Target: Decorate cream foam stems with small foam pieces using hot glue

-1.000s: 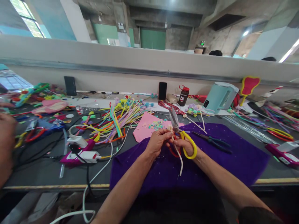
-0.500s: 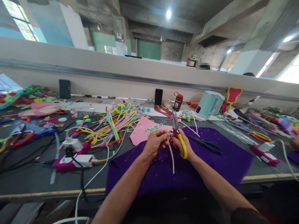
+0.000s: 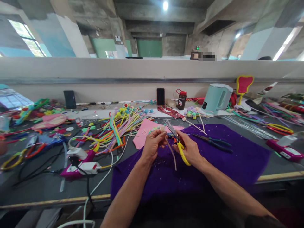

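**Scissors at a pale stem over the purple cloth**

Above the purple felt cloth on the worktable, the left hand pinches a pale pipe-cleaner stem whose tail hangs down. The right hand grips yellow-handled scissors, blades angled up-left beside the stem's top. Blue pliers lie just right; a pink felt sheet lies behind.

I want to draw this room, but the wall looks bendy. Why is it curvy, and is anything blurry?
In the head view, the wide lens bows the long grey ledge and stretches the edges; the ceiling lamp glares white; the left hand, right hand and yellow-handled scissors look fairly sharp; the clutter at far left is smeared.
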`<state>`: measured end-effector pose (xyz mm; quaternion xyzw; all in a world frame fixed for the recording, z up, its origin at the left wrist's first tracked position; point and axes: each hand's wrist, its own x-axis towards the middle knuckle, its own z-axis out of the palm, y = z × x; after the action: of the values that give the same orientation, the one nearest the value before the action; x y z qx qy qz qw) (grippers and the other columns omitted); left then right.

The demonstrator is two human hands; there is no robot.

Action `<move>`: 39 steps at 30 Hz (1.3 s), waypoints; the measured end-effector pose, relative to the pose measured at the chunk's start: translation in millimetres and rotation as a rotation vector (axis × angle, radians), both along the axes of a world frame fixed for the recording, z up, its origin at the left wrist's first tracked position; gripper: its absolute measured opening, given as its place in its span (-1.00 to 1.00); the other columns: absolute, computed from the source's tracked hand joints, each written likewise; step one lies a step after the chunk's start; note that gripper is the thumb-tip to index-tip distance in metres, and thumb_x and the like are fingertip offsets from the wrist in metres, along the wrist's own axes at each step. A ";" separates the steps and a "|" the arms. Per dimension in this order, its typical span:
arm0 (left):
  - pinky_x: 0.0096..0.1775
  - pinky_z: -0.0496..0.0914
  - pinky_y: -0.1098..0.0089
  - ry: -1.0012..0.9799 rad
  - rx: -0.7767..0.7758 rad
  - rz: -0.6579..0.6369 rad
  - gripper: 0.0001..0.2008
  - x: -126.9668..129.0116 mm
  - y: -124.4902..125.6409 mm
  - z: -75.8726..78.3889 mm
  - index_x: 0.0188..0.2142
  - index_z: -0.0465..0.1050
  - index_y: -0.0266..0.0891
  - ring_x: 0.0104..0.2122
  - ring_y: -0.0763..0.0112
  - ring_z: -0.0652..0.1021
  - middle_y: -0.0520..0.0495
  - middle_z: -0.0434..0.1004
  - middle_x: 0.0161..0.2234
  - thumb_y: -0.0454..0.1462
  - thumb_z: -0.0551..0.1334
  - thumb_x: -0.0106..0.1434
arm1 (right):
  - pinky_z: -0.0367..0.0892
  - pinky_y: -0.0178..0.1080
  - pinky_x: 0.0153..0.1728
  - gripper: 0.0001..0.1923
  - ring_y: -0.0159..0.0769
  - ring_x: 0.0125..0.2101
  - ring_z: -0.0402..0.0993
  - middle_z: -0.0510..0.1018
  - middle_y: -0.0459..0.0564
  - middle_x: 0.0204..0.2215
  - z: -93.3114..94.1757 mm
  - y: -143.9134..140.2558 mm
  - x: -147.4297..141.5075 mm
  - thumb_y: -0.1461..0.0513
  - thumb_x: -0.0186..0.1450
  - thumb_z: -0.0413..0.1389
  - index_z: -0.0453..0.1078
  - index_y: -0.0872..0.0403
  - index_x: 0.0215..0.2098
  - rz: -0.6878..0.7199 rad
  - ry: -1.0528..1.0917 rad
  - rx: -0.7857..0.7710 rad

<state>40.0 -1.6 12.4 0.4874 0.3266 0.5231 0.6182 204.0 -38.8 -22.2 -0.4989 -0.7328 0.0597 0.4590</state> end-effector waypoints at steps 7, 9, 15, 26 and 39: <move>-0.64 0.18 0.57 0.083 0.084 0.023 -0.80 1.2 -0.1 0.5 -0.52 0.41 -0.29 -0.69 0.61 0.32 0.08 0.36 -0.68 -0.18 0.30 -0.04 | 0.30 -0.23 -0.29 -0.41 -0.20 -0.29 0.37 0.41 0.06 -0.29 -0.1 0.7 1.0 0.13 0.14 0.10 0.13 0.07 0.11 -0.069 -0.174 0.083; -0.63 0.18 0.56 0.105 0.100 0.030 -0.81 1.7 0.1 0.0 -0.51 0.41 -0.29 -0.69 0.61 0.32 0.09 0.35 -0.69 -0.19 0.30 -0.03 | 0.30 -0.23 -0.29 -0.41 -0.20 -0.29 0.36 0.41 0.07 -0.28 -0.5 0.8 0.8 0.14 0.13 0.10 0.12 0.08 0.12 -0.077 -0.186 0.089; -0.61 0.19 0.54 0.142 0.114 0.035 -0.81 3.0 -0.2 -1.5 -0.51 0.41 -0.29 -0.69 0.59 0.32 0.09 0.36 -0.69 -0.18 0.28 -0.01 | 0.29 -0.24 -0.28 -0.42 -0.22 -0.29 0.36 0.40 0.06 -0.27 -1.0 1.3 0.7 0.17 0.14 0.09 0.11 0.07 0.12 -0.073 -0.180 0.071; -0.64 0.19 0.53 0.130 0.144 0.050 -0.82 3.4 0.3 -2.8 -0.49 0.43 -0.30 -0.70 0.59 0.31 0.10 0.35 -0.68 -0.19 0.28 0.00 | 0.29 -0.25 -0.30 -0.42 -0.24 -0.31 0.36 0.40 0.04 -0.29 -4.2 3.3 0.3 0.12 0.14 0.10 0.13 0.07 0.11 -0.075 -0.173 0.068; -0.62 0.21 0.54 0.146 0.126 0.017 -0.78 5.5 -2.3 -2.6 -0.48 0.41 -0.30 -0.69 0.57 0.35 0.07 0.41 -0.66 -0.16 0.28 0.00 | 0.29 -0.24 -0.30 -0.41 -0.24 -0.32 0.37 0.40 0.02 -0.31 -2.7 0.7 -0.3 0.11 0.14 0.11 0.12 0.07 0.10 -0.028 -0.145 0.037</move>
<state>45.5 -3.9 9.9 0.5594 0.3411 0.5110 0.5565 203.6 -38.1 -24.9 -0.5036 -0.7580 0.0036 0.4144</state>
